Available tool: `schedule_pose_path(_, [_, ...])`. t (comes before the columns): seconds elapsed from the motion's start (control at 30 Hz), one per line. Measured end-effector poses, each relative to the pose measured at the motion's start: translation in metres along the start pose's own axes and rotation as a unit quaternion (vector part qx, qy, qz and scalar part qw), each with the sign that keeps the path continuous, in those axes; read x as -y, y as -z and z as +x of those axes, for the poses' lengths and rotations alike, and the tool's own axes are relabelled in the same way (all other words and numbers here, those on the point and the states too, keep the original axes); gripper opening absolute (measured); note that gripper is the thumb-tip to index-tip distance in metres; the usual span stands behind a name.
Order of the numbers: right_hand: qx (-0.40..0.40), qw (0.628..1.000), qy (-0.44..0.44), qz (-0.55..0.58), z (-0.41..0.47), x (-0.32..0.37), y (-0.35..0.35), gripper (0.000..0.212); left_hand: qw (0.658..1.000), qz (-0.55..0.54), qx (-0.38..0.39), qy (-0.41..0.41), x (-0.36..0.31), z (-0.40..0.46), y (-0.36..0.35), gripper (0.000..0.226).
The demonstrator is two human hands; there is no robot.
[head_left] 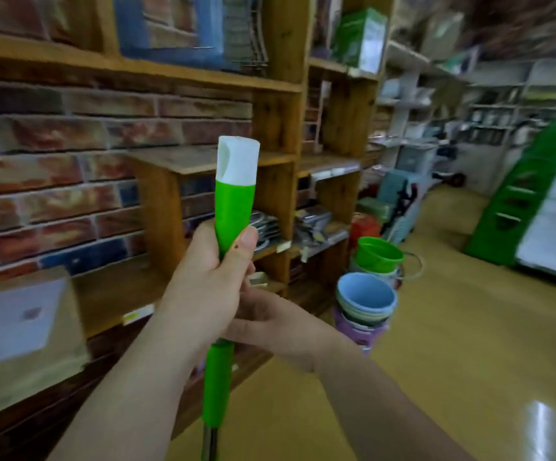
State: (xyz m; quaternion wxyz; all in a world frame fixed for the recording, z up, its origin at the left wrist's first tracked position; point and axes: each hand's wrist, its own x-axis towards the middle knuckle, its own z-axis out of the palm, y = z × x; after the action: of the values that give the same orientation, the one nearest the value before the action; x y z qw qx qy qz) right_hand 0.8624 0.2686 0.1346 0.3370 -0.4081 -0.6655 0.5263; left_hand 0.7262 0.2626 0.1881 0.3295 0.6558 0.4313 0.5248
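A green mop handle (pixel 235 207) with a white end cap (pixel 238 159) stands upright in the middle of the view. My left hand (pixel 208 281) grips the green handle, thumb up along its right side. Just below and to the right, my right hand (pixel 280 327) wraps the shaft, its fingers partly hidden behind my left hand. Lower down the handle has a second green sleeve (pixel 218 384) over a metal pole (pixel 210 444) that runs out of the bottom edge. The mop's head is out of view.
Wooden shelves (pixel 280 128) against a brick-pattern wall (pixel 54 154) stand close on the left. Stacked plastic buckets (pixel 366 307) and a green bucket (pixel 379 254) sit on the floor ahead right. A green display rack (pixel 529 191) stands far right. Yellow floor (pixel 452 327) stretches ahead.
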Motion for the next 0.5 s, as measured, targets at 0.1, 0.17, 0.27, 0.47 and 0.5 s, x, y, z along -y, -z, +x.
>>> schedule_pose_path(0.1, [-0.068, 0.998, 0.009, 0.006, -0.036, -0.010, 0.076, 0.037, 0.999, -0.018, 0.042, -0.022, -0.018, 0.024, -0.086, 0.016])
schedule_pose_path(0.17, [-0.109, 0.994, -0.001, 0.002, -0.062, -0.018, 0.130, 0.028, 0.996, -0.037, 0.070, -0.038, -0.032, 0.041, -0.147, 0.012])
schedule_pose_path(0.27, [-0.170, 0.985, -0.026, -0.023, -0.098, -0.029, 0.202, 0.016, 0.986, -0.080, 0.138, -0.052, -0.049, 0.062, -0.224, 0.013])
schedule_pose_path(0.47, [-0.303, 0.950, -0.063, -0.030, -0.173, -0.058, 0.335, 0.028, 0.948, -0.158, 0.260, -0.094, -0.070, 0.100, -0.381, 0.025])
schedule_pose_path(0.5, [-0.324, 0.943, -0.067, -0.032, -0.184, -0.064, 0.354, 0.026, 0.939, -0.171, 0.280, -0.098, -0.072, 0.105, -0.407, 0.022])
